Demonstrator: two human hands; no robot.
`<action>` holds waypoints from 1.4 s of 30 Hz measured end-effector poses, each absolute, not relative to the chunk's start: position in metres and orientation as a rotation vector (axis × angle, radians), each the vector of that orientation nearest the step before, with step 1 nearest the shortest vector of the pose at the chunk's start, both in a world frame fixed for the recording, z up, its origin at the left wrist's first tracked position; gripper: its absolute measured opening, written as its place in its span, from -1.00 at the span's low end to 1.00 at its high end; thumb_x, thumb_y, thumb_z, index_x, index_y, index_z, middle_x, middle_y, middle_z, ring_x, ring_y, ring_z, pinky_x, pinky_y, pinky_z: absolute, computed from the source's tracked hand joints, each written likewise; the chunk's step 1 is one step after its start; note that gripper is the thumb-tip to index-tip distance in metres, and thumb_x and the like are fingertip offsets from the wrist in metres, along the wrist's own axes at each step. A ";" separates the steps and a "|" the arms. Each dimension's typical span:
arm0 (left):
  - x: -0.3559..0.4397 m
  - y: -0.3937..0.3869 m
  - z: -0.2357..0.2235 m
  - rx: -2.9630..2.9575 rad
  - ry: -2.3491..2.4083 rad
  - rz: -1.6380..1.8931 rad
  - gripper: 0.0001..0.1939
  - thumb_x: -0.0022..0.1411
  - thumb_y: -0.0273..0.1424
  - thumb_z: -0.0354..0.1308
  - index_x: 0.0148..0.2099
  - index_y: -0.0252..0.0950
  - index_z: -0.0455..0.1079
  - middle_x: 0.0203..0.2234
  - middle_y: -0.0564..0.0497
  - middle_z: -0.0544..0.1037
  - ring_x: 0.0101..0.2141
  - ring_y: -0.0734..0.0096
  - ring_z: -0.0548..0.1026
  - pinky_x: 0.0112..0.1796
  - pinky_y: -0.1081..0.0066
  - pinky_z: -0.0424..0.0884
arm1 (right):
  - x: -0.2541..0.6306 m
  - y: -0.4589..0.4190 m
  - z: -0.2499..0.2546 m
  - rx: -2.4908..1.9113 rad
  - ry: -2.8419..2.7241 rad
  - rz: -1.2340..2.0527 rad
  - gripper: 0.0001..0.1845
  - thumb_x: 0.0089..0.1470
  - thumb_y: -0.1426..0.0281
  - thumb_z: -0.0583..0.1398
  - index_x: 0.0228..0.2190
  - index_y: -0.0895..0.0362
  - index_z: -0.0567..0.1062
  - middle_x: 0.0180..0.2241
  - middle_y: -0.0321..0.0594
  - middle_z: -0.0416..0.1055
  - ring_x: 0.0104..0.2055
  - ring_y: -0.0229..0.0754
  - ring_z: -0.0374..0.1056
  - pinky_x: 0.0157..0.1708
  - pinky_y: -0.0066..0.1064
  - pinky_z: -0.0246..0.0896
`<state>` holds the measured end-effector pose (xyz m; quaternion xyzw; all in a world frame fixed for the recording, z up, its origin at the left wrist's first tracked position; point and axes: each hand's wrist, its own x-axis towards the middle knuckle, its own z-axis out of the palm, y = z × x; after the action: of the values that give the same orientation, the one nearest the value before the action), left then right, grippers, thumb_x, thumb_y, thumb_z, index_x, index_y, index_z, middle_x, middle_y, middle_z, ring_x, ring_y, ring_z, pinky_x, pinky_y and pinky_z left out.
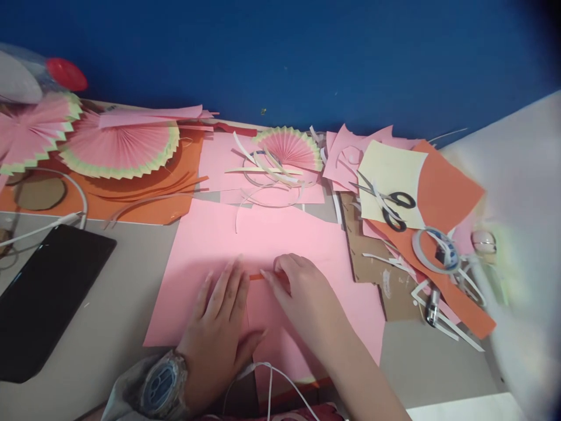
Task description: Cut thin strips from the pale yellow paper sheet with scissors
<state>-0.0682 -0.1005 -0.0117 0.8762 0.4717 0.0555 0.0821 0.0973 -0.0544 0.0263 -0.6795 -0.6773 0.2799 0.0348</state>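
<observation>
Large pink paper sheets (pixel 197 245) lie on the grey table in front of me. My left hand (pixel 221 327), with a watch at its wrist, rests flat on the pink paper, fingers stretched out. A short piece of a thin orange paper strip (pixel 255 276) shows between my left fingertips and my right hand (pixel 304 289). The right fingers are curled, with thumb and index pinched at the strip's right end. The rest of the strip is hidden by my hands.
A black tablet or phone (pixel 48 304) lies left. Pleated paper fans (pixel 127 146) sit at the back. On the right are scissors (pixel 388 204), a tape roll (pixel 436 251), brown cardboard (pixel 368 263) and paper scraps. A white cable (pixel 269 374) lies at the front.
</observation>
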 end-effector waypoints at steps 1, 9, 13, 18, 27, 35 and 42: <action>-0.068 -0.101 -0.012 2.613 1.402 0.168 -0.28 0.19 -0.10 -0.09 0.21 -0.58 0.10 0.21 -0.33 0.08 0.21 0.00 0.00 0.15 0.02 -0.09 | 0.097 -0.054 0.026 -2.090 -2.076 0.871 -0.76 0.12 0.37 0.09 -0.55 0.11 0.20 -0.49 -0.28 0.29 -0.40 -0.16 0.20 -0.42 -0.39 0.08; -0.069 -0.103 -0.013 2.513 1.428 0.151 -0.26 0.20 -0.06 -0.09 0.24 -0.53 0.05 0.24 -0.25 -0.03 0.24 0.08 -0.10 0.19 0.04 -0.21 | 0.099 -0.053 0.025 -2.075 -2.058 0.902 -0.76 0.13 0.38 0.10 -0.55 0.10 0.19 -0.50 -0.31 0.27 -0.42 -0.19 0.19 -0.43 -0.41 0.07; -0.068 -0.102 -0.014 2.517 1.423 0.174 -0.26 0.20 -0.07 -0.08 0.23 -0.55 0.06 0.24 -0.27 -0.02 0.24 0.09 -0.09 0.19 0.05 -0.20 | 0.098 -0.053 0.025 -2.071 -2.061 0.909 -0.75 0.13 0.38 0.10 -0.56 0.10 0.19 -0.50 -0.30 0.27 -0.41 -0.18 0.19 -0.44 -0.40 0.05; -0.068 -0.102 -0.012 2.525 1.428 0.190 -0.27 0.20 -0.08 -0.10 0.22 -0.58 0.08 0.22 -0.31 0.02 0.24 0.07 -0.07 0.19 0.05 -0.20 | 0.099 -0.052 0.025 -2.067 -2.069 0.902 -0.74 0.13 0.38 0.09 -0.56 0.10 0.18 -0.50 -0.30 0.27 -0.41 -0.18 0.19 -0.44 -0.40 0.04; -0.068 -0.102 -0.013 2.516 1.418 0.145 -0.24 0.21 -0.06 -0.12 0.25 -0.56 0.00 0.24 -0.27 -0.02 0.24 0.10 -0.09 0.19 0.04 -0.27 | 0.099 -0.054 0.022 -2.034 -2.118 0.843 -0.75 0.12 0.40 0.10 -0.56 0.10 0.17 -0.50 -0.29 0.27 -0.42 -0.18 0.19 -0.44 -0.40 0.04; -0.070 -0.093 -0.006 2.584 1.322 0.100 -0.28 0.23 -0.05 -0.16 0.29 -0.40 -0.06 0.26 -0.03 -0.04 0.24 0.14 -0.10 0.19 0.08 -0.38 | 0.100 -0.054 0.022 -2.020 -2.133 0.827 -0.77 0.11 0.40 0.09 -0.55 0.10 0.19 -0.50 -0.29 0.29 -0.43 -0.19 0.20 -0.44 -0.41 0.06; -0.070 -0.098 -0.007 2.600 1.399 0.062 -0.25 0.22 -0.03 -0.16 0.26 -0.50 -0.02 0.25 -0.21 -0.04 0.23 0.06 -0.04 0.16 0.04 -0.20 | 0.099 -0.056 0.021 -2.017 -2.119 0.753 -0.77 0.10 0.42 0.09 -0.56 0.10 0.18 -0.51 -0.31 0.28 -0.44 -0.21 0.19 -0.46 -0.43 0.03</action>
<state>-0.0696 -0.0980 -0.0069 0.8766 0.4715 0.0208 0.0939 0.0995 -0.0565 0.0209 -0.6664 -0.7002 0.2488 0.0603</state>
